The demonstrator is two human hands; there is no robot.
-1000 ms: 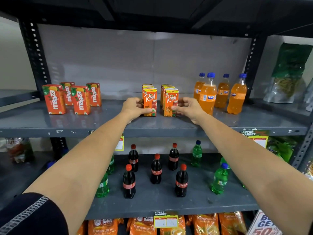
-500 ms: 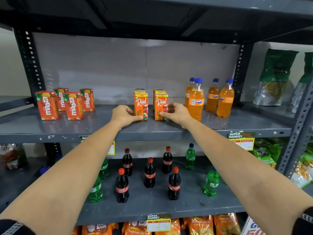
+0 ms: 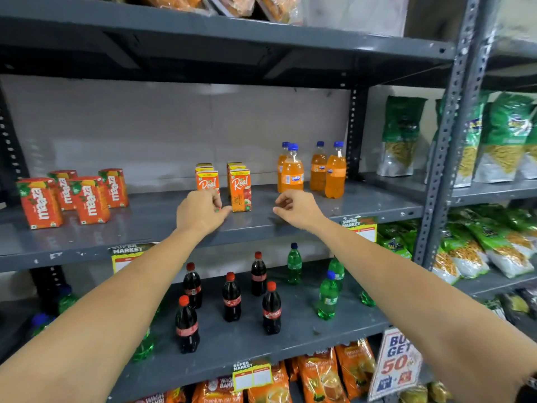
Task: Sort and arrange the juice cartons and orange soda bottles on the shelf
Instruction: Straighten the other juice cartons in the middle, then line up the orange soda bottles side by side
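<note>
On the grey middle shelf (image 3: pixel 145 225) stand two short rows of orange Real juice cartons, the left row (image 3: pixel 207 179) and the right row (image 3: pixel 240 189). My left hand (image 3: pixel 200 212) is curled in front of the left row's front carton and hides its lower half; its thumb reaches the base of the right row's front carton. My right hand (image 3: pixel 296 209) hovers to the right of the right row with its fingers loosely apart, touching nothing. Several orange Fanta bottles (image 3: pixel 292 175) with blue caps stand upright further right. Several red Maaza cartons (image 3: pixel 87 199) stand at the left.
An upright shelf post (image 3: pixel 353 132) stands just right of the Fanta bottles. Cola bottles (image 3: pixel 231 298) and green soda bottles (image 3: pixel 327 298) stand on the shelf below. Snack bags (image 3: pixel 401 135) fill the neighbouring rack at the right. A promo sign (image 3: pixel 395 365) sticks out at the lower right.
My right hand has come off the right Real carton and drawn back to the right. My left hand has shifted in front of the left carton. The camera has moved left and back.
</note>
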